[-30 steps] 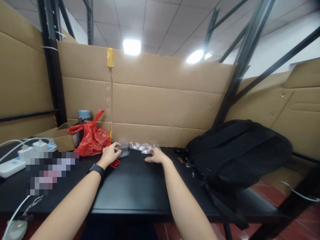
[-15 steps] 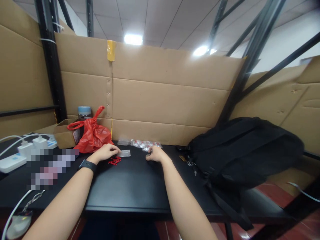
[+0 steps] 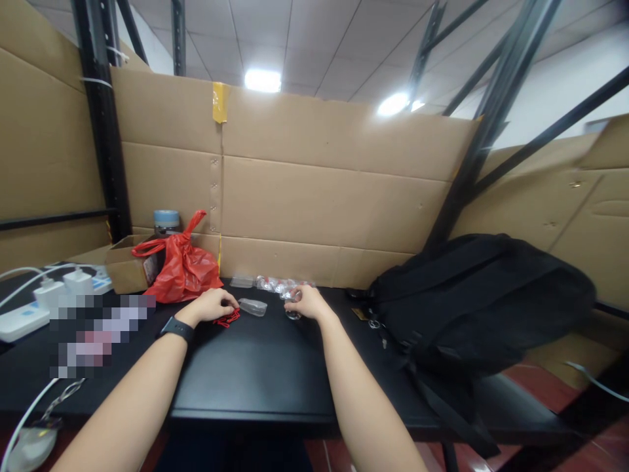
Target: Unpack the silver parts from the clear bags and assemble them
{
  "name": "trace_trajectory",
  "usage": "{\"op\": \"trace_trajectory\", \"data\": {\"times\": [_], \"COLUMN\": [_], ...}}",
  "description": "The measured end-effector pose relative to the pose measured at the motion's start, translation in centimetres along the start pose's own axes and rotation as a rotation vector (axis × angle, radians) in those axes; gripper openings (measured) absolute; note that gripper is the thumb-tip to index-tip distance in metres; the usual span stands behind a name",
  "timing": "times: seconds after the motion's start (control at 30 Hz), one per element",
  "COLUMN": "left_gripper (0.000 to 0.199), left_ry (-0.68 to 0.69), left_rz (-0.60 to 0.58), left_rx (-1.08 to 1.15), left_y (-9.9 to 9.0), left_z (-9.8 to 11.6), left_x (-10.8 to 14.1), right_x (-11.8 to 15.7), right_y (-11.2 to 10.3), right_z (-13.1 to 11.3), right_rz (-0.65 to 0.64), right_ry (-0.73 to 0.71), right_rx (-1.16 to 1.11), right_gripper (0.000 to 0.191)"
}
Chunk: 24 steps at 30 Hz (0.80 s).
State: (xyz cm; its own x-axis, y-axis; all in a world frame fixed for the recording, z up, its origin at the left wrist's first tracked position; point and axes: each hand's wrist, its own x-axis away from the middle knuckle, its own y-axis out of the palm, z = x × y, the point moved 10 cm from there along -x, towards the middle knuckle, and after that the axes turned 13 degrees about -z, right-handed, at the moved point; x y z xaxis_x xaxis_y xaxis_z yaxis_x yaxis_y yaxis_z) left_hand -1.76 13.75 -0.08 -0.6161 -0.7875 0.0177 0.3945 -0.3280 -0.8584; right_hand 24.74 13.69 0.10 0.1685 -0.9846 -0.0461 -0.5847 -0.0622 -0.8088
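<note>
My left hand (image 3: 215, 305), with a dark watch on its wrist, has its fingers pinched at the left end of a small clear plastic bag (image 3: 253, 307). Red cords (image 3: 227, 319) lie on the black table (image 3: 246, 373) just under its fingertips. To the right, my right hand (image 3: 307, 302) has its thumb and fingers closed on a small shiny round object (image 3: 293, 314), too small to name surely. Behind it runs a row of small clear packets with red bits (image 3: 275, 285), beside more flat clear bags (image 3: 242, 282).
A red plastic bag (image 3: 184, 269), an open cardboard box (image 3: 126, 265) and a blue-lidded jar (image 3: 166, 219) stand at the back left. A power strip (image 3: 23, 321) lies far left. A black backpack (image 3: 481, 301) fills the right side, keys (image 3: 376, 325) beside it.
The clear bag by my left hand has shifted right and tilted, and it looks more opened out. My left hand has moved slightly right. The round object under my right hand shows more.
</note>
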Motion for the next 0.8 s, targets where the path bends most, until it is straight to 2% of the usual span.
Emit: {"op": "trace_trajectory", "data": {"times": [0.1, 0.2, 0.33, 0.53, 0.67, 0.8], "left_gripper": [0.028, 0.022, 0.016, 0.031, 0.039, 0.035], "left_ry": [0.005, -0.04, -0.085, -0.017, 0.098, 0.15], "left_rz": [0.0, 0.011, 0.038, 0.032, 0.089, 0.191], "left_rx": [-0.03, -0.04, -0.047, 0.066, 0.117, 0.066], "left_y": [0.3, 0.3, -0.2, -0.5, -1.5, -2.2], "left_z": [0.5, 0.0, -0.8, -0.8, 0.6, 2.9], "left_x": [-0.2, -0.4, -0.2, 0.0, 0.2, 0.4], "right_x": [0.3, 0.5, 0.6, 0.5, 0.2, -0.2], "right_y": [-0.3, -0.3, -0.1, -0.2, -0.1, 1.6], "right_z": [-0.8, -1.7, -2.1, -2.4, -3.3, -5.0], "right_rz": [0.023, 0.04, 0.04, 0.05, 0.064, 0.0], "right_ry": [-0.023, -0.064, -0.104, -0.184, -0.26, -0.33], "right_rx": [-0.005, -0.024, -0.16, -0.258, -0.352, -0.563], "right_gripper": [0.03, 0.029, 0.028, 0.026, 0.033, 0.044]}}
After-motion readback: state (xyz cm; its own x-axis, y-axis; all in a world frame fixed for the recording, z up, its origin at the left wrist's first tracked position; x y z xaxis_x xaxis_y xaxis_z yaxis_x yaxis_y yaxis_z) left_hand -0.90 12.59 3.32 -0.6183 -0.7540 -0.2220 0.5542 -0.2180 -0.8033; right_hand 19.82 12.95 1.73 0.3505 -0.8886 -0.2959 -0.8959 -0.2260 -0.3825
